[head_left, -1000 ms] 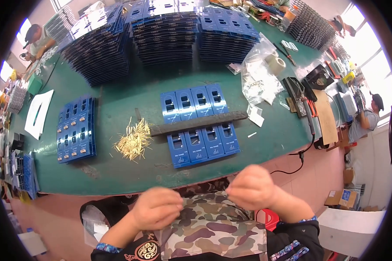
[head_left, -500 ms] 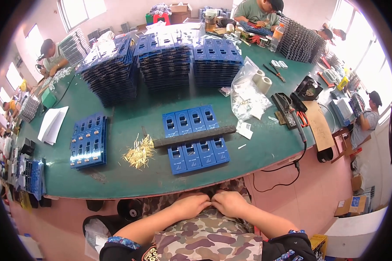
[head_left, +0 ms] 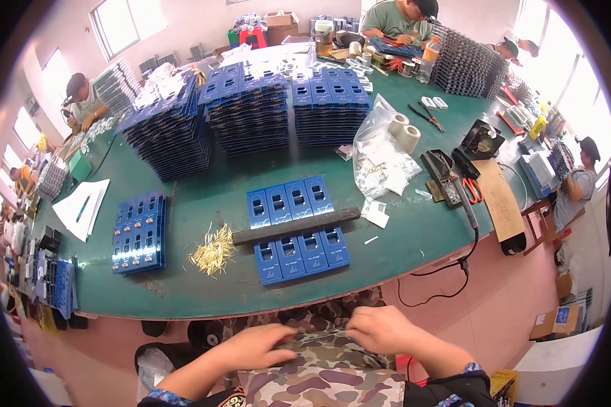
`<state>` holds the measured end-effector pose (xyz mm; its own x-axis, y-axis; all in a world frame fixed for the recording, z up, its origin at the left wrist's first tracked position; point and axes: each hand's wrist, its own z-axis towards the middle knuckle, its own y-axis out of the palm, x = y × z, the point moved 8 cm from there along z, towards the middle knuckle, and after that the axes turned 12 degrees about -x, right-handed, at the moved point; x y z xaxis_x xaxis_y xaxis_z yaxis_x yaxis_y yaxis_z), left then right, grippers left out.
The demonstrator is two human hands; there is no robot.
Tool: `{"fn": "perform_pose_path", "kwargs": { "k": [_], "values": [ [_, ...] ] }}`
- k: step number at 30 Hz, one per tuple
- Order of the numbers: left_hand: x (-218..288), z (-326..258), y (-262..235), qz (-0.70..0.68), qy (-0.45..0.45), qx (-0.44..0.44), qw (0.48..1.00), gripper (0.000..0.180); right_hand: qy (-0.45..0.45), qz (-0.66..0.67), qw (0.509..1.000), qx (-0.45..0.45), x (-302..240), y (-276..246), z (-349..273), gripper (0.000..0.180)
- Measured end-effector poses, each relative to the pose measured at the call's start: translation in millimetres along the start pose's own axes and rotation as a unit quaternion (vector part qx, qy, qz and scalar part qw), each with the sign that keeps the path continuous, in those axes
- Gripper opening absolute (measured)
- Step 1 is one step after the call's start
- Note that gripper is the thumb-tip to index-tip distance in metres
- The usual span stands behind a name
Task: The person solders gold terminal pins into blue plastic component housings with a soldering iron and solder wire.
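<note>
Over my lap, short of the table's front edge, are both hands. My left hand is open, its fingers spread above the camouflage cloth and its thumb apart. My right hand is closed, its fingers pinching a raised fold of that cloth. On the green table ahead lies a blue panel board with rows of rectangular cutouts. A dark bar rests across its middle. Left of the board is a loose heap of thin gold-coloured pins.
Three tall stacks of blue boards stand farther back. A smaller blue stack and white papers are at left. Right are a plastic bag, a soldering iron with its cord, and red-handled scissors. Several people work around.
My hands were together at the cloth and are now apart. The left moved left and opened; the right moved right. The view has shifted slightly, and a pen now shows on the papers.
</note>
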<state>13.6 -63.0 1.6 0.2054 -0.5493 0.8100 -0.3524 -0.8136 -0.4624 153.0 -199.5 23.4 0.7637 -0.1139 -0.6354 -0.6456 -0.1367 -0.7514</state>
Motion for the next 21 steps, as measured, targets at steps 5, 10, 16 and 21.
{"fn": "perform_pose_path", "kwargs": {
  "k": [5, 10, 16, 21],
  "values": [
    [33.4, 41.5, 4.6, 0.012, -0.004, -0.008, 1.0, 0.027, -0.038, 0.006, 0.999, 0.006, -20.9, -7.2, 18.6, 0.015],
    [30.9, 41.9, 2.6, 0.032, -0.03, -0.028, 0.999, 0.022, -0.026, 0.058, 0.998, -0.015, -3.9, -16.2, 4.3, 0.013],
    [60.0, 73.0, -1.4, 0.08, 0.059, -0.007, 0.995, 0.019, 0.011, 0.083, 0.996, -0.025, 6.3, -24.9, -0.2, 0.016],
    [62.3, 63.7, -25.8, 0.077, 0.03, 0.042, 0.996, 0.016, -0.005, 0.103, 0.993, 0.056, 38.9, -57.1, -32.2, 0.014]
  ]
}}
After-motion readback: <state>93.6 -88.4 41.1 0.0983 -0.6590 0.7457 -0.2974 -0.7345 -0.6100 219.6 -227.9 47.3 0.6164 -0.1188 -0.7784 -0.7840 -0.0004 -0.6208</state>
